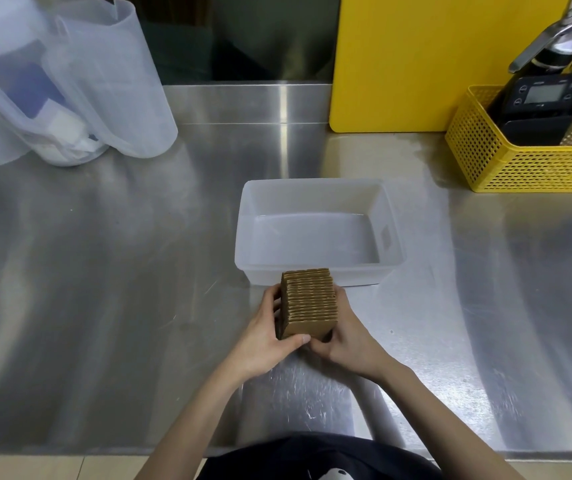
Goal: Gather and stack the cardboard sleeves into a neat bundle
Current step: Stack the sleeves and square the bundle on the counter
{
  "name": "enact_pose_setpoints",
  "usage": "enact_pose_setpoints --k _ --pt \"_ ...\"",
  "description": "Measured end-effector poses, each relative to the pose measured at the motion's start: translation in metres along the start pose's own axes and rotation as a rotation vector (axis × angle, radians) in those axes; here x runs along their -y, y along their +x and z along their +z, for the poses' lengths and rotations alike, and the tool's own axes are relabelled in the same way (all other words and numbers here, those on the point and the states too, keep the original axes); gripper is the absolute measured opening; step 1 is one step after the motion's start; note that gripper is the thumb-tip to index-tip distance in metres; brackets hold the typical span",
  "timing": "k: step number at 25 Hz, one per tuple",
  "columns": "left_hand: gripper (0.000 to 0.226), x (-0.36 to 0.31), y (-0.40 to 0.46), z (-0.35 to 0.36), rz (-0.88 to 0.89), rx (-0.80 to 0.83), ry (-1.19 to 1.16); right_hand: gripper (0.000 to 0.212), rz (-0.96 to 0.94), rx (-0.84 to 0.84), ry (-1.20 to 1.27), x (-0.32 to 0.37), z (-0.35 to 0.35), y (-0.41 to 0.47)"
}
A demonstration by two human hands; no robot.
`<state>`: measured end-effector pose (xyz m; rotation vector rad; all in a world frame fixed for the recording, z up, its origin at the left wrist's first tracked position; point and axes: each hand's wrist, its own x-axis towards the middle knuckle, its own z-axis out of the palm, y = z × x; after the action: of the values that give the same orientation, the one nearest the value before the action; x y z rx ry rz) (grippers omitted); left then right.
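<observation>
The sleeves [308,303] are sitting as one tight bundle on the steel worktop [104,289], just in front of the tub [315,188] and touching or nearly touching its near wall. The bundle's long axis is running away from the person, toward the tub, with the sleeves standing on edge and their ridged top edges facing up. The edges are too many and too fine to count surely. The left hand [265,336] is pressing the bundle's left side, thumb across the near face; the right hand [345,336] is pressing the right side. Both hands' grip is closing on the bundle. One yellow basket [519,168] is standing far right, one yellow board [416,64] behind it.
</observation>
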<state>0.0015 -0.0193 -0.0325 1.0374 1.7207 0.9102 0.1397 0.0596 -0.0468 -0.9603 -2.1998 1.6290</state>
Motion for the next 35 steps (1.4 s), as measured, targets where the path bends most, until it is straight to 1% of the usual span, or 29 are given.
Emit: enact_pose_setpoints --k 3,7,9,12,14,16,18,20,22,24,26,31,35 --pt "0.071 -0.002 -0.002 0.002 -0.006 0.027 -0.075 0.077 0.011 0.023 0.019 0.001 -0.005 -0.003" --pt "0.091 -0.003 -0.004 0.003 0.009 0.090 -0.187 0.081 -0.029 0.008 -0.019 -0.003 -0.008 -0.006" --pt "0.089 -0.005 -0.005 0.002 0.005 0.115 -0.216 0.084 -0.021 0.011 -0.044 -0.004 -0.008 -0.006" --pt "0.086 -0.006 -0.007 -0.004 0.006 0.097 -0.232 0.081 -0.006 -0.028 -0.141 -0.005 -0.010 -0.005" --pt "0.086 -0.005 -0.007 -0.009 0.025 0.080 -0.209 0.089 -0.019 -0.038 -0.264 0.000 -0.016 -0.005" --pt "0.086 -0.005 -0.007 -0.014 0.035 0.092 -0.139 0.087 -0.067 -0.010 -0.450 0.007 -0.025 -0.007" --pt "0.081 -0.002 -0.006 -0.016 0.040 0.114 -0.044 0.085 -0.106 0.018 -0.592 0.011 -0.032 -0.008" --pt "0.077 0.004 -0.005 -0.016 0.037 0.098 0.042 0.085 -0.098 0.037 -0.659 0.011 -0.035 -0.008" --pt "0.082 0.012 -0.004 -0.014 0.029 0.045 0.152 0.084 -0.074 0.061 -0.680 0.010 -0.033 -0.008" --pt "0.087 0.018 -0.004 -0.012 0.007 0.023 0.200 0.087 -0.032 0.082 -0.680 0.006 -0.030 -0.008" --pt "0.087 0.022 -0.003 -0.011 -0.011 0.016 0.223 0.090 0.000 0.095 -0.643 0.003 -0.028 -0.007" --pt "0.092 0.020 -0.003 -0.012 0.008 0.021 0.337 0.100 0.040 0.124 -0.331 -0.003 -0.034 -0.014" --pt "0.088 0.021 -0.002 -0.010 0.027 0.049 0.468 0.109 0.103 0.104 -0.175 -0.015 -0.039 -0.024"
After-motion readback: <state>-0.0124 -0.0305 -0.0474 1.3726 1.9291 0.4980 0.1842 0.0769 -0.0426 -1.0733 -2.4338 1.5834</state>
